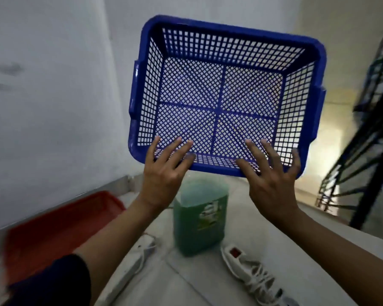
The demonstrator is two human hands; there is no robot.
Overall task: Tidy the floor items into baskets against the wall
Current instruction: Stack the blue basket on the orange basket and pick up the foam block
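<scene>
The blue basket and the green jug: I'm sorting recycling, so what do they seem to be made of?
The blue basket looks like rigid moulded plastic, slightly glossy: uniform colour, a regular lattice of holes and a thick rolled rim. The green jug appears to be translucent plastic, since green liquid shows through its walls; motion blur leaves its finish uncertain.

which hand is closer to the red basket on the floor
Left. The left hand grips the blue basket's near rim, up and to the right of the red basket by the wall. The right hand holds the same rim farther right.
</scene>
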